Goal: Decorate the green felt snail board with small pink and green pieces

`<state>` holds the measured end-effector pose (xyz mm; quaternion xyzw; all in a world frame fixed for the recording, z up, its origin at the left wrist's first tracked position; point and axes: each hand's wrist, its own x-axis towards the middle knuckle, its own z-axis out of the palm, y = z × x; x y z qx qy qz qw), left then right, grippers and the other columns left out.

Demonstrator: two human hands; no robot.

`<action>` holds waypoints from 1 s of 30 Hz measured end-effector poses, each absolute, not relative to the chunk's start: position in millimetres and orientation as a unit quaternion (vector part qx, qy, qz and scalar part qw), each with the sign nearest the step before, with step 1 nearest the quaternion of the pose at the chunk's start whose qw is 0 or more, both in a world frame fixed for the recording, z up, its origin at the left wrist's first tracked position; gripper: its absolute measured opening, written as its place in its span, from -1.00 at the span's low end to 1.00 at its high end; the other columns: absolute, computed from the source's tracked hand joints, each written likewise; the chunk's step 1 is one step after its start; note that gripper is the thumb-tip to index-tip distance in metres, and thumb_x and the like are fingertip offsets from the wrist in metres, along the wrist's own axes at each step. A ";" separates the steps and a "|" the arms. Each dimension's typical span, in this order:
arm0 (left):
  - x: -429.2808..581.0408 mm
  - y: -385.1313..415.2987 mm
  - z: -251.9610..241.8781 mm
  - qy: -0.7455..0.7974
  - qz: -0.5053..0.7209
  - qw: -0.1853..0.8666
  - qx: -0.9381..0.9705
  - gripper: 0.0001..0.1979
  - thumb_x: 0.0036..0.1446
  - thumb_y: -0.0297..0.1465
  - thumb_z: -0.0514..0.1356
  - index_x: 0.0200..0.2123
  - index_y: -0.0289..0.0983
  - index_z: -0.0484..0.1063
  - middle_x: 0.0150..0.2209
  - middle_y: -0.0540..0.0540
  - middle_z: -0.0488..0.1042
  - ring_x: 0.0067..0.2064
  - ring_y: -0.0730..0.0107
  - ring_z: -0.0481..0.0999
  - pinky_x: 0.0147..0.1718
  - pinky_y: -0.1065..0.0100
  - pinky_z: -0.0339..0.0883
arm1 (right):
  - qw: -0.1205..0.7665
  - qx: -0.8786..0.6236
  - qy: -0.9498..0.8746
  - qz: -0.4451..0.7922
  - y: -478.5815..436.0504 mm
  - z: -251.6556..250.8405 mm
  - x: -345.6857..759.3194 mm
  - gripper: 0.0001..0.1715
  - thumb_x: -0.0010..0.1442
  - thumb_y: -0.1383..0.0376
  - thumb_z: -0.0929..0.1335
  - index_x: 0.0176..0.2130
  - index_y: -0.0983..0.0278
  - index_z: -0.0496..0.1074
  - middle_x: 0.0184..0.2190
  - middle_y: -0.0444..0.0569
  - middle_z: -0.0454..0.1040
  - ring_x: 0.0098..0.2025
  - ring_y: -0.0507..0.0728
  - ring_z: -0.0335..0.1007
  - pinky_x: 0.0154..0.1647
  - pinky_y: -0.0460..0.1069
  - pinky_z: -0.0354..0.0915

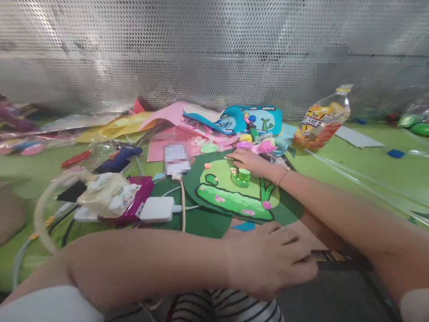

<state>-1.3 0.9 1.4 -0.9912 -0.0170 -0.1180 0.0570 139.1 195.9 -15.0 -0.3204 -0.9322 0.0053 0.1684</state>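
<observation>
The green picture [228, 179], with raised shapes on it, lay on the desk [368, 165] in front of the person. The right hand [250, 162] was at its top edge, and the fingertips were hidden partly, so I cannot tell whether its grip was closed on something. In my judgement, work at this spot needed light finger pressure, and a wrist kept above the green clay piece [244, 174], because such raised parts could be flattened easily.

The right forearm came from the right side and passed slantwise over the picture's corner. The left arm crossed low in front; the left hand [271, 259] was palm down near the desk's front edge, its fingers loosely bent. What was below its palm was not visible. A blue paper scrap [246, 226] lay just beyond it. Behind the right hand was a purple lump [244, 145]; farther right stood a tilted bottle [321, 120].
</observation>
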 end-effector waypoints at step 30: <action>-1.4 0.3 0.8 -0.022 -0.119 0.060 -0.991 -0.56 0.16 -0.30 0.04 0.08 -0.34 0.27 -0.03 -0.21 0.28 -0.01 0.19 0.26 -0.13 0.22 0.22 | 0.150 -0.294 -0.944 0.022 199.0 -13.8 141.1 -0.49 0.32 0.20 0.11 0.16 0.33 0.27 0.00 0.20 0.31 0.01 0.28 0.21 -0.01 0.23 0.18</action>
